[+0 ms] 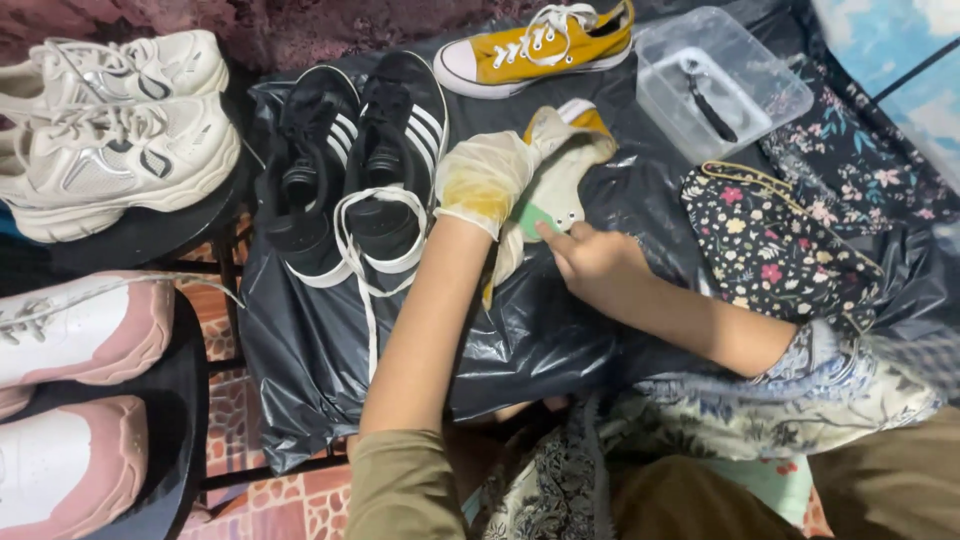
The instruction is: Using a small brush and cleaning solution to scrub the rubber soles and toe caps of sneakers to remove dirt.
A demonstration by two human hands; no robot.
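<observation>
Black plastic sheeting [560,330] covers the worktop, where the gloved left hand [487,180] grips the yellow sneaker [560,165] firmly while the bare right hand [590,262], pinching a green sponge [532,220], should rub in short, steady strokes.

Shoes and a tub around the work

Black striped sneakers [350,170] were laid left of the fingers; a clear plastic tub [722,80] was set beyond them.

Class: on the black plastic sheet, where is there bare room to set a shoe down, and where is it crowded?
Bare black sheet lies below the black sneakers, left of the left forearm. Crowded: the top, with yellow sneaker, clear tub and floral bag.
</observation>
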